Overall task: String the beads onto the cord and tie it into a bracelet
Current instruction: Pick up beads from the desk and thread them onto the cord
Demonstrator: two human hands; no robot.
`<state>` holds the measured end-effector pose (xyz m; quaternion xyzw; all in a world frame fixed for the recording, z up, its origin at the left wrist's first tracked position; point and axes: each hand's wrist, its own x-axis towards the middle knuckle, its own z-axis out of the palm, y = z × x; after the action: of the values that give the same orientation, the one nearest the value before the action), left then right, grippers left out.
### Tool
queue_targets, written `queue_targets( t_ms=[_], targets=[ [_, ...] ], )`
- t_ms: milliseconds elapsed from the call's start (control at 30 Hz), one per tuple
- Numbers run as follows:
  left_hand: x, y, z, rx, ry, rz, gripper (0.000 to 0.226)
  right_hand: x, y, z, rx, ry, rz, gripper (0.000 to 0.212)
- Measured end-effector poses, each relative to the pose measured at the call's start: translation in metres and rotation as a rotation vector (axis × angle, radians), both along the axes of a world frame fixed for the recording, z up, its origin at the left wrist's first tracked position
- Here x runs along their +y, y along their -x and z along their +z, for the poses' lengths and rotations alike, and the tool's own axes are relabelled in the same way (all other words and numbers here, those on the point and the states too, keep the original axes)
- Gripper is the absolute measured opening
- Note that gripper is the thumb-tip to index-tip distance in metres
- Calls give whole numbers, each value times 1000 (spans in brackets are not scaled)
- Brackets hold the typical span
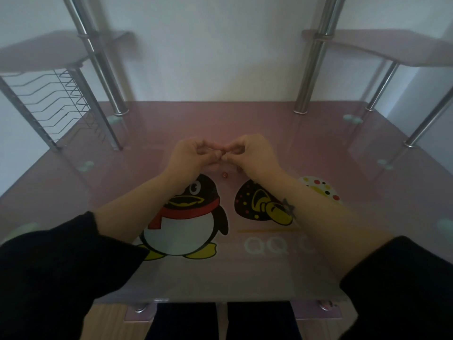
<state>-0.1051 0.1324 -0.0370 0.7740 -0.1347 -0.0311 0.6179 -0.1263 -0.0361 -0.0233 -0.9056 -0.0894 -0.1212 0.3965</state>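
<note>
Your left hand (193, 155) and right hand (252, 155) meet fingertip to fingertip above the middle of the desk (331, 153), held just off the glass. Both are curled tight, with thumb and first fingers drawn into a pinch and the knuckles arched towards the wall. A small reddish speck shows right where your fingertips (217, 157) come together, but it is too small and blurred to tell what it is or which hand has it. The cord cannot be made out at all, so I cannot tell whether either pinch is closed on it.

One red bead (224, 175) lies loose on the glass just on your side of the hands, below the gap between your wrists and beside the head of the printed penguin (188, 217). It touches neither hand.

Your forearms are bare, with black sleeves (61, 266) pushed up towards the elbows. A wire rack (56, 104) stands at the far left of the desk, under a shelf (44, 50).
</note>
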Motion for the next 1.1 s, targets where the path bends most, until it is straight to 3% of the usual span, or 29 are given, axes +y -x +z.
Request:
queue_targets(
  t_ms=[367, 767, 967, 1100],
  targets=[
    [-5, 5, 6, 32, 8, 52, 7, 1, 0, 1, 12, 29, -25, 15],
    [-4, 2, 7, -113, -160, 118, 7, 1, -2, 5, 0, 115, -24, 14],
    [-2, -1, 19, -136, -108, 122, 10, -4, -3, 0, 47, 171, -54, 16],
    [-8, 0, 34, -202, -180, 66, 11, -4, -1, 8, 67, -12, -29, 30]
  ],
)
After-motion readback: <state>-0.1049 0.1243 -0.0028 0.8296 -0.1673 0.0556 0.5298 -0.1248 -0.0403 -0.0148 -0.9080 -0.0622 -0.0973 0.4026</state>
